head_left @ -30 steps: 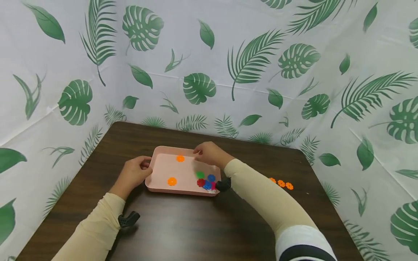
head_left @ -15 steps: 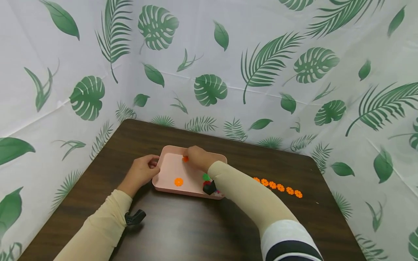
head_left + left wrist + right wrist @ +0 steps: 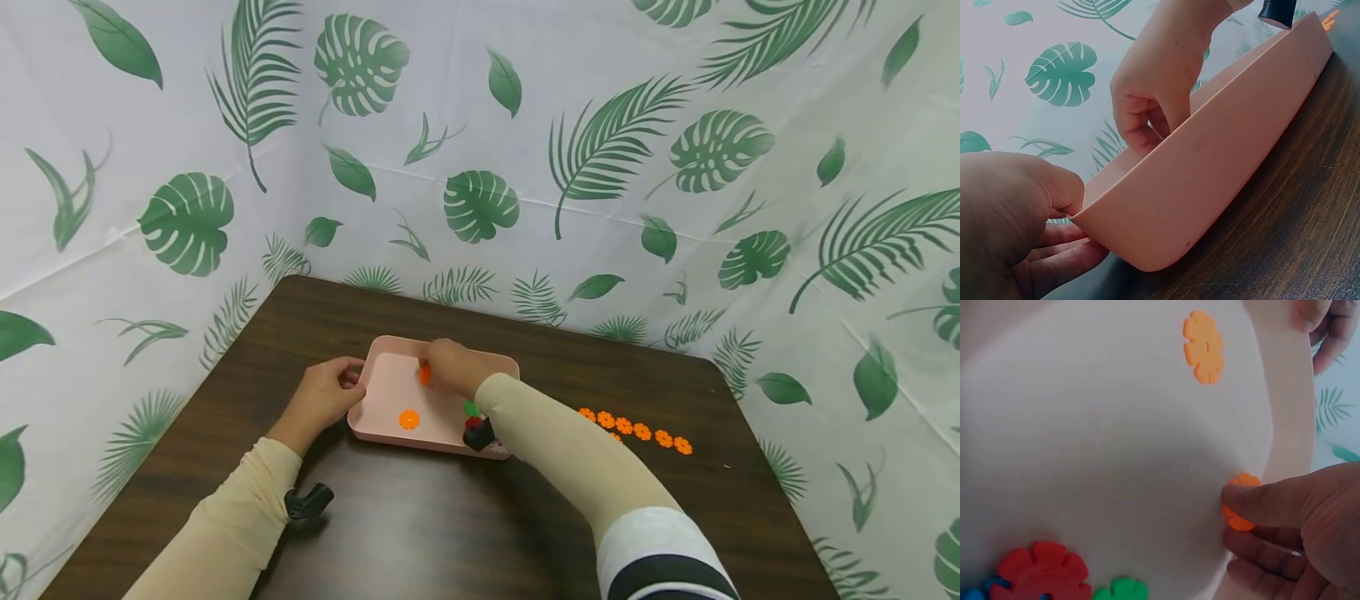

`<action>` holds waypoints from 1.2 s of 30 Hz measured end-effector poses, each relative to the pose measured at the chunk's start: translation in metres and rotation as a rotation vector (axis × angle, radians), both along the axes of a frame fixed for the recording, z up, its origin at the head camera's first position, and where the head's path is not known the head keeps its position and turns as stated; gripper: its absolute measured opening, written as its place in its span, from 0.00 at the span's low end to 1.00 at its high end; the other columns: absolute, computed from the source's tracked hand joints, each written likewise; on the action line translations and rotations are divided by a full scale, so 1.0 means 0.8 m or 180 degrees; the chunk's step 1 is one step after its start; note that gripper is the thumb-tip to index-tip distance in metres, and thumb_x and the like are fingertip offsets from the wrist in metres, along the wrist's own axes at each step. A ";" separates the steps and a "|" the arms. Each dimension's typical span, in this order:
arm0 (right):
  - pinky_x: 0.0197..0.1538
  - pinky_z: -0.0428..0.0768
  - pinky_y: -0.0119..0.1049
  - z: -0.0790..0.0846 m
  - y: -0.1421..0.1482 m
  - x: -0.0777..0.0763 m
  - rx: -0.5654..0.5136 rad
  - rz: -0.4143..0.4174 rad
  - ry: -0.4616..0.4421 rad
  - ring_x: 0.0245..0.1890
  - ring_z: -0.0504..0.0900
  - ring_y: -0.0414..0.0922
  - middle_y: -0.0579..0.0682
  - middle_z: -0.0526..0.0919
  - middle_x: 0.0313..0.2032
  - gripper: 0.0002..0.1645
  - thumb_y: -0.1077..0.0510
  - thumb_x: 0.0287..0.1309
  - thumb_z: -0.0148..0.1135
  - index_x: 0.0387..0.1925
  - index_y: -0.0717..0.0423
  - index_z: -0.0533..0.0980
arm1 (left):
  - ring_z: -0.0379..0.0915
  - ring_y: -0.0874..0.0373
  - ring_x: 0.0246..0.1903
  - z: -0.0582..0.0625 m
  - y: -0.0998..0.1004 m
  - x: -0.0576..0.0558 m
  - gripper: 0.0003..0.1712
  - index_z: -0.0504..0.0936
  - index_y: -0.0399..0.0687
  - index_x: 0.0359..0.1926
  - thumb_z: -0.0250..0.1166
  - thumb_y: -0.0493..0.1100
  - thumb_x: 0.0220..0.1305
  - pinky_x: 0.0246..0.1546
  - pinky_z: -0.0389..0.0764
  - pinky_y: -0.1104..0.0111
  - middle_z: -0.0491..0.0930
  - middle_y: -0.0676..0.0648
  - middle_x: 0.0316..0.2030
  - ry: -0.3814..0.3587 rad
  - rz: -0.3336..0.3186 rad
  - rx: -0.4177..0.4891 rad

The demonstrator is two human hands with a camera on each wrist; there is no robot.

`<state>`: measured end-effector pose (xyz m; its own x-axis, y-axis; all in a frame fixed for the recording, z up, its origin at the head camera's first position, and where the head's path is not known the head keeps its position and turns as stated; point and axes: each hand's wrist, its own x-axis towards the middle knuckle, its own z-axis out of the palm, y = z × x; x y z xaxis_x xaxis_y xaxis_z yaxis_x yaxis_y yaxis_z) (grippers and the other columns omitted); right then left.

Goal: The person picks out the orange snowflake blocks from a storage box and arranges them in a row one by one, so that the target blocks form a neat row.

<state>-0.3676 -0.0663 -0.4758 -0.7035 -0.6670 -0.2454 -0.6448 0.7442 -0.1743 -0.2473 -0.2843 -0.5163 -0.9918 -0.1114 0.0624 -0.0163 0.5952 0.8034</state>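
Note:
My left hand grips the left end of a pink rectangular tray, thumb over the rim and fingers at the outside of the wall. Inside the tray my right hand pinches an orange flower-shaped plastic disc between thumb and fingers, near the back left. The disc stands on edge in the head view. A second orange disc lies flat at the tray's front left. A red disc, a green disc and a bit of blue lie at the right, partly hidden by my right forearm in the head view.
On the dark wooden table, right of the tray, several orange discs lie in a row, with another partly showing by my right sleeve. A leaf-patterned white cloth hangs behind the table.
My right hand has moved left from the tray's back side to the orange disc, taken hold of it and turned it up on edge. The left hand keeps its grip on the tray.

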 end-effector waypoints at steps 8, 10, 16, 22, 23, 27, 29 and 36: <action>0.48 0.82 0.32 0.015 0.045 0.004 -0.0444 -0.0059 -0.0136 0.40 0.80 0.41 0.43 0.85 0.40 0.08 0.65 0.63 0.67 0.41 0.51 0.86 | 0.81 0.48 0.41 -0.006 0.010 0.003 0.25 0.81 0.35 0.59 0.64 0.39 0.60 0.47 0.84 0.53 0.85 0.39 0.41 0.0051 -0.0018 -0.0046; 0.45 0.84 0.33 0.023 0.065 0.005 -0.0696 -0.0209 -0.0316 0.38 0.82 0.42 0.44 0.86 0.38 0.06 0.65 0.62 0.68 0.39 0.53 0.87 | 0.81 0.48 0.40 -0.006 0.011 0.004 0.25 0.81 0.35 0.59 0.64 0.39 0.60 0.47 0.84 0.53 0.85 0.39 0.41 0.0085 -0.0029 -0.0064; 0.38 0.88 0.41 0.051 0.150 0.002 -0.1335 -0.1010 -0.0814 0.32 0.88 0.49 0.50 0.88 0.33 0.06 0.64 0.61 0.70 0.40 0.58 0.87 | 0.82 0.46 0.41 -0.003 0.012 0.007 0.26 0.81 0.35 0.59 0.63 0.39 0.60 0.47 0.84 0.52 0.86 0.38 0.41 0.0128 -0.0036 -0.0073; 0.43 0.89 0.45 0.068 0.269 0.004 -0.1507 -0.1735 -0.0934 0.39 0.89 0.53 0.55 0.88 0.40 0.10 0.63 0.63 0.70 0.45 0.58 0.86 | 0.81 0.44 0.44 0.004 0.006 0.012 0.27 0.79 0.35 0.62 0.63 0.40 0.62 0.50 0.84 0.50 0.85 0.36 0.45 -0.0005 -0.0011 -0.0074; 0.46 0.88 0.47 0.068 0.292 0.007 -0.1531 -0.1854 -0.0961 0.41 0.89 0.54 0.56 0.87 0.42 0.10 0.63 0.63 0.70 0.46 0.59 0.86 | 0.81 0.44 0.44 0.005 0.005 0.013 0.27 0.79 0.35 0.62 0.63 0.40 0.62 0.50 0.84 0.50 0.85 0.36 0.45 -0.0010 -0.0009 -0.0077; 0.52 0.85 0.54 0.063 0.377 0.025 -0.1554 -0.2269 -0.0975 0.47 0.88 0.60 0.60 0.86 0.46 0.12 0.63 0.67 0.67 0.50 0.62 0.84 | 0.80 0.42 0.45 0.010 0.003 0.013 0.28 0.79 0.34 0.63 0.63 0.40 0.62 0.49 0.84 0.49 0.84 0.35 0.46 -0.0025 -0.0023 -0.0108; 0.52 0.85 0.55 0.057 0.412 0.038 -0.1534 -0.2465 -0.0922 0.47 0.88 0.60 0.60 0.86 0.47 0.13 0.62 0.67 0.66 0.51 0.64 0.83 | 0.80 0.42 0.45 0.011 0.004 0.013 0.28 0.78 0.34 0.63 0.63 0.41 0.62 0.49 0.84 0.49 0.84 0.35 0.46 -0.0020 -0.0041 -0.0125; 0.42 0.89 0.45 0.026 0.483 0.079 -0.1491 -0.2804 -0.0885 0.38 0.88 0.52 0.59 0.87 0.41 0.12 0.65 0.65 0.67 0.48 0.67 0.83 | 0.80 0.42 0.45 0.003 0.006 0.012 0.28 0.79 0.36 0.63 0.63 0.42 0.63 0.49 0.83 0.49 0.84 0.36 0.45 -0.0017 -0.0077 -0.0200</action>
<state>-0.3047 0.3204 -0.4553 -0.9465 -0.0138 -0.3224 0.2027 0.7518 -0.6274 -0.2378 -0.2796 -0.5140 -0.9945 -0.0835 0.0632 -0.0056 0.6449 0.7643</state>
